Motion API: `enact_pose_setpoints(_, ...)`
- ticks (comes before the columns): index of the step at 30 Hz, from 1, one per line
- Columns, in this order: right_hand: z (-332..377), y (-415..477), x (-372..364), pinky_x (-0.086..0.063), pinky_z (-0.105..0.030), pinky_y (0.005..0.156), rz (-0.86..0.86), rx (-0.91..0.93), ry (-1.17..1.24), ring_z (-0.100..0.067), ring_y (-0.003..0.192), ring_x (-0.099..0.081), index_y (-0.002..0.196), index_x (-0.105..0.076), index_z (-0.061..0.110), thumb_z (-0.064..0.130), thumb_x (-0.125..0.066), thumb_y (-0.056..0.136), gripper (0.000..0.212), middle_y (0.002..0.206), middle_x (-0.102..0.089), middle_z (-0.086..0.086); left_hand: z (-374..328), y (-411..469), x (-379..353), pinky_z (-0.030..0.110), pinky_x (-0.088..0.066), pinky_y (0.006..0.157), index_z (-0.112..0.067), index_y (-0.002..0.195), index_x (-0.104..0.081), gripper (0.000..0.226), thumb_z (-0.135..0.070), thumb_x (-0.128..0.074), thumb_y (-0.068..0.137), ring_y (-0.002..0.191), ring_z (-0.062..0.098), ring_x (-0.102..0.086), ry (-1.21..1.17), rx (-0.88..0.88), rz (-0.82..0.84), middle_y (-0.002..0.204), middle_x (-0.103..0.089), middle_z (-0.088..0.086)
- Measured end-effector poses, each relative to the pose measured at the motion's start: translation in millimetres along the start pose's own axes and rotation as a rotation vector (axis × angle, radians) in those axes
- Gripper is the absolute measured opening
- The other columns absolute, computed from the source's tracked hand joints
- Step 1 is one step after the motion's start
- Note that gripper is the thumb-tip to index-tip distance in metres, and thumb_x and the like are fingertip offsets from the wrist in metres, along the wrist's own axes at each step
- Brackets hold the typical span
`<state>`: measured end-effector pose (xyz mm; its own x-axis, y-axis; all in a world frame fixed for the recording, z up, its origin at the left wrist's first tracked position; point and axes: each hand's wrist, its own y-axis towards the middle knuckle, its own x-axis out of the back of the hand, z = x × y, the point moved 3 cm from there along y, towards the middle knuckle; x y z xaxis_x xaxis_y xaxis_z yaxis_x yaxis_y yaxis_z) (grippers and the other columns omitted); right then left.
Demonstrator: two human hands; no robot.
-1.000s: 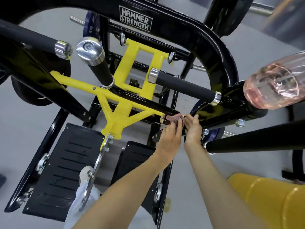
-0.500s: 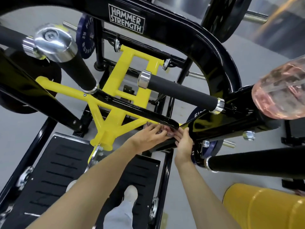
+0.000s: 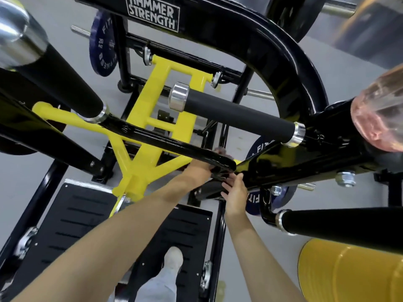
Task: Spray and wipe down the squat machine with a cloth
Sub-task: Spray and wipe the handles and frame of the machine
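- Head view, squat machine (image 3: 281,49): one unit is recorded, a black steel frame with a yellow linkage (image 3: 152,118). It is judged heavy, rigid and fixed, so it is to be wiped in place. Its glossy tubes are judged slippery once sprayed.
- Cloth (image 3: 220,151): one is counted. Only a small reddish fold is seen above the lower black bar (image 3: 174,142), near the frame's centre. It is judged soft and light, and best taken bunched in the palm.
- Left hand (image 3: 199,171): it is reached under that bar. Its fingers are hidden, so whether the cloth is pinched cannot be told.
- Right hand (image 3: 235,190): the fingers (image 3: 236,180) are held straight and slightly spread, with the tips laid against the black bracket below the bar. Nothing is held.
- Pink bottle (image 3: 379,118): one is counted, blurred at the right edge. It is judged light, smooth plastic, to be gripped round the body. No nozzle is seen.
- Further counts: two footplates (image 3: 65,219), three foam grips (image 3: 235,115), two blue weight plates (image 3: 101,46), one yellow pad (image 3: 349,273).
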<state>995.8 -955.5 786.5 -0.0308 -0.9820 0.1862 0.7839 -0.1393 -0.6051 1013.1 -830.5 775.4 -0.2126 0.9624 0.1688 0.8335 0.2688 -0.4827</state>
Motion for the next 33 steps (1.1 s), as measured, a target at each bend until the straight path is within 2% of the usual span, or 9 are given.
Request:
enact_pose_setpoints(3,-5.3,-0.4,1.7,-0.042,-0.037,0.096,-0.012,-0.026,0.009,-0.019,0.109,-0.054,0.135,-0.049,0.010,0.039,-0.023,0.105,0.050,0.131,-0.054,-0.009,-3.9,-6.3,-19.2,0.021,-0.038,0.077,-0.007,0.084,-0.055,0.020,0.002,-0.040,0.094,0.084,0.019,-0.048,0.108,0.054,0.059,0.086,-0.052,0.004)
enact_pose_setpoints(7,-9.0,-2.4,1.3,-0.042,-0.040,0.100,-0.027,-0.051,0.035,-0.019,0.109,-0.054,0.136,-0.048,0.010,0.039,-0.025,0.104,0.049,0.133,-0.053,-0.011,1.1,-18.4,-5.1,0.026,-0.040,0.093,-0.008,0.121,-0.061,0.047,0.013,-0.038,0.085,0.113,0.025,-0.054,0.324,-0.192,0.156,0.118,-0.061,0.013)
enact_pose_setpoints(9,-10.9,-2.5,-1.5,-0.043,-0.041,0.100,-0.041,-0.064,0.051,-0.020,0.108,-0.054,0.135,-0.050,0.010,0.038,-0.026,0.104,0.047,0.132,-0.054,-0.011,7.9,-22.7,9.9,0.032,-0.048,0.085,-0.016,0.113,-0.065,0.051,0.014,-0.036,0.083,0.103,0.026,-0.061,0.130,-0.076,0.240,0.108,-0.067,0.014)
enact_pose_setpoints(12,-13.2,-6.0,-6.2,-0.044,-0.039,0.098,-0.066,-0.097,0.068,-0.022,0.111,-0.055,0.134,-0.051,0.010,0.038,-0.028,0.104,0.047,0.131,-0.054,-0.012,-3.7,-21.3,22.9,0.022,-0.047,0.064,-0.011,0.079,-0.066,0.038,0.016,-0.040,0.082,0.072,0.014,-0.060,0.017,0.061,0.233,0.075,-0.067,0.003)
enact_pose_setpoints(17,-14.1,-15.5,-6.0,-0.044,-0.039,0.099,-0.073,-0.157,0.119,-0.026,0.117,-0.055,0.131,-0.052,0.008,0.038,-0.028,0.104,0.047,0.128,-0.054,-0.014,-26.7,-18.6,12.0,0.018,-0.032,0.054,-0.023,0.062,-0.046,0.035,-0.010,-0.040,0.095,0.052,0.008,-0.038,0.195,0.071,0.321,0.056,-0.045,-0.009)
enact_pose_setpoints(20,-11.6,-18.0,-1.2,-0.045,-0.039,0.098,-0.074,-0.149,0.112,-0.025,0.114,-0.056,0.128,-0.053,0.008,0.039,-0.027,0.104,0.047,0.126,-0.055,-0.014,-24.1,-22.4,9.2,0.019,-0.034,0.055,-0.016,0.064,-0.050,0.033,-0.002,-0.039,0.092,0.057,0.010,-0.042,0.158,0.103,0.291,0.062,-0.050,-0.004)
enact_pose_setpoints(24,-4.4,-23.1,-2.0,-0.044,-0.041,0.097,-0.084,-0.135,0.124,-0.025,0.113,-0.057,0.129,-0.053,0.008,0.039,-0.026,0.104,0.048,0.127,-0.055,-0.014,-22.4,-29.8,19.1,0.017,-0.040,0.054,0.005,0.092,-0.060,0.029,0.018,-0.037,0.081,0.064,0.013,-0.049,-0.072,0.106,0.284,0.076,-0.057,0.007)
enact_pose_setpoints(28,-3.0,-28.9,-8.1,-0.045,-0.040,0.097,-0.118,-0.083,0.097,-0.022,0.112,-0.056,0.131,-0.052,0.011,0.029,-0.030,0.105,0.038,0.130,-0.053,-0.010,-19.4,-34.3,13.7,0.011,-0.038,0.045,0.008,0.099,-0.059,0.024,0.017,-0.040,0.088,0.072,0.015,-0.051,-0.020,0.106,0.216,0.080,-0.055,0.007)
enact_pose_setpoints(33,-7.8,-25.9,-0.7,-0.034,-0.023,0.099,-0.057,0.017,-0.106,-0.011,0.112,-0.047,0.141,-0.043,0.014,0.001,-0.036,0.099,0.044,0.131,-0.048,-0.003,-10.3,-24.4,-0.2,0.013,-0.032,0.081,-0.001,0.120,-0.056,0.041,0.015,-0.036,0.088,0.104,0.014,-0.049,0.398,-0.174,0.150,0.105,-0.053,0.009)
